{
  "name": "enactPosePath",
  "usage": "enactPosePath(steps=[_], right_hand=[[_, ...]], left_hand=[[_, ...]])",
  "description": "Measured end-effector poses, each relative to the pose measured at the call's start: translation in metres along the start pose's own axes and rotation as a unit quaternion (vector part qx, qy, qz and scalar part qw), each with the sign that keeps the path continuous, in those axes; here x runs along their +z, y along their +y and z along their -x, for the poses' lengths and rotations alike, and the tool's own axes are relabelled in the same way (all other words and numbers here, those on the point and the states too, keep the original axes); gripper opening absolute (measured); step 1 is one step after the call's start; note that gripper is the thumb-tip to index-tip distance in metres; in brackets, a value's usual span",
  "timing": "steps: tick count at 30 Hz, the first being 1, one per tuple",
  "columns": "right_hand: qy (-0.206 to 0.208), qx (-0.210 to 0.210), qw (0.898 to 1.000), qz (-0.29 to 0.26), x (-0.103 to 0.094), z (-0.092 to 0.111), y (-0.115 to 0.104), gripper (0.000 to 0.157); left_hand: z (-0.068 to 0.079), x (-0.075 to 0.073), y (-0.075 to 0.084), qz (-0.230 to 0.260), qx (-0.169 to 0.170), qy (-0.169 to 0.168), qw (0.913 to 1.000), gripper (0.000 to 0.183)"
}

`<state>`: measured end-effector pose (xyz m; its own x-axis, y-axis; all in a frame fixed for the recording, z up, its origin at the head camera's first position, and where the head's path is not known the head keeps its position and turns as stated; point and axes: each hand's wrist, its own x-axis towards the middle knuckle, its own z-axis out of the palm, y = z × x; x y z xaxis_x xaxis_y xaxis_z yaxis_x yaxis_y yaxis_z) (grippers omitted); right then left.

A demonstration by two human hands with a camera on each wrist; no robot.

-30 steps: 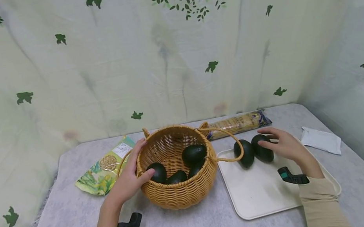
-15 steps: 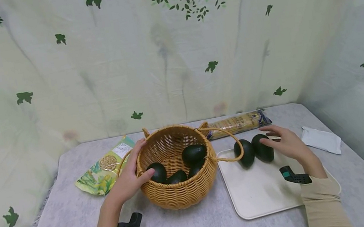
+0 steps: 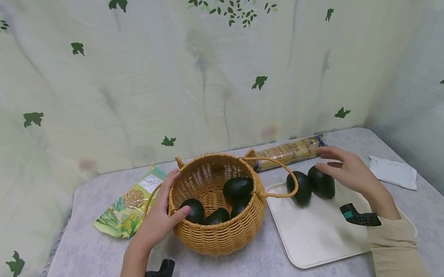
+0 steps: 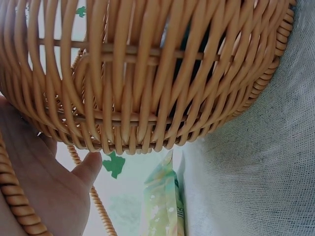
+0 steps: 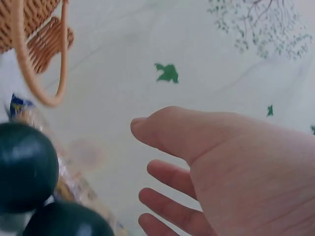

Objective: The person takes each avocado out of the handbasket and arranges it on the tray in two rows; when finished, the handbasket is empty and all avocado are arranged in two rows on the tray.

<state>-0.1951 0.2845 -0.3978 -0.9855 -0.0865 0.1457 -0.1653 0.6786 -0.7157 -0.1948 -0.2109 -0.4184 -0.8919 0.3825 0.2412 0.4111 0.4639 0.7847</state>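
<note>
In the head view a round wicker basket [image 3: 222,239] stands at the middle of the table, its mouth tipped toward me. Several dark avocados [image 3: 237,188] lie inside. My left hand [image 3: 157,222] grips the basket's left rim, thumb over the edge; the left wrist view shows that hand [image 4: 47,184] against the woven side. To the right, two avocados [image 3: 321,182] sit side by side at the back of a white tray [image 3: 322,239]. My right hand [image 3: 350,172] hovers beside the right-hand one, fingers loosely bent, holding nothing. In the right wrist view its thumb and fingers [image 5: 167,132] are apart from the avocados [image 5: 24,167].
One basket handle [image 3: 287,171] hangs out over the tray's left edge. Behind lies a long pack of noodles [image 3: 289,152]. A green and yellow bag [image 3: 130,206] is left of the basket, and a white packet [image 3: 393,172] lies at the right.
My right hand has drawn back slightly up and to the right, off the avocado its fingers were at. The left hand and basket stay in place.
</note>
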Motion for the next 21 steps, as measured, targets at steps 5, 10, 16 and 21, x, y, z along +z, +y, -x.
enactPosePath(steps=[5, 10, 16, 21], right_hand=[[0.015, -0.018, 1.000, -0.008, 0.003, 0.000, -0.020, 0.052], [0.021, -0.039, 0.999, 0.000, 0.008, -0.002, -0.036, 0.051], [0.013, -0.079, 0.997, -0.006, 0.010, -0.010, -0.055, 0.049], [0.002, -0.090, 0.996, -0.007, 0.010, -0.015, -0.072, 0.049]], left_hand=[[0.001, -0.001, 0.001, 0.003, -0.001, 0.000, 1.0000, 0.089], [0.001, 0.000, 0.003, 0.004, -0.001, -0.001, 1.0000, 0.089], [0.001, -0.001, 0.003, 0.001, -0.002, -0.001, 1.0000, 0.088], [0.001, -0.001, 0.003, 0.001, -0.002, -0.001, 1.0000, 0.088]])
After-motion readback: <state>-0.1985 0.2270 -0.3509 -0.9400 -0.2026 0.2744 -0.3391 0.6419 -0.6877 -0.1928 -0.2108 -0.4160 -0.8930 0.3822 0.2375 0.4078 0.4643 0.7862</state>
